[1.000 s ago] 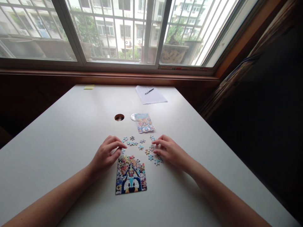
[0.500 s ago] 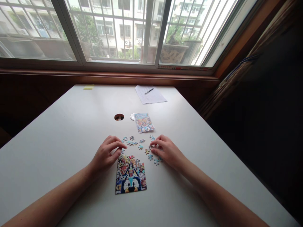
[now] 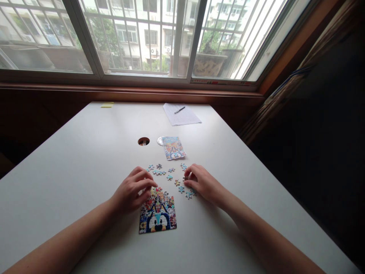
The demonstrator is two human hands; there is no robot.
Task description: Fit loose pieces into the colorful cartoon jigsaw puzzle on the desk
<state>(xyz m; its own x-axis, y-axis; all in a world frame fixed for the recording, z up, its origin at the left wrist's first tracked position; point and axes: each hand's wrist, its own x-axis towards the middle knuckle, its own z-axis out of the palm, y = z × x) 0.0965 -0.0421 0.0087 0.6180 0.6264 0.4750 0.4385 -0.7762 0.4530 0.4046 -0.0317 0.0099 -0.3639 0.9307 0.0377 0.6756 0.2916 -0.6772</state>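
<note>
A partly assembled colourful jigsaw puzzle (image 3: 157, 213) with a blue cartoon face lies on the white table (image 3: 71, 163) in front of me. Several loose puzzle pieces (image 3: 167, 173) are scattered just beyond it. My left hand (image 3: 132, 190) rests with curled fingers at the puzzle's upper left corner, fingertips over its top edge. My right hand (image 3: 201, 182) sits to the right of the loose pieces, its fingers pinched on a small puzzle piece (image 3: 185, 178).
A small reference picture card (image 3: 173, 147) lies beyond the pieces, beside a round cable hole (image 3: 143, 141) and its cover disc (image 3: 160, 141). A paper sheet (image 3: 182, 115) with a pen (image 3: 179, 110) and a yellow sticky pad (image 3: 107, 105) lie near the window sill.
My left hand has slid right and towards me onto the puzzle's top edge. My right hand has curled its fingers in and pinched a loose piece.
</note>
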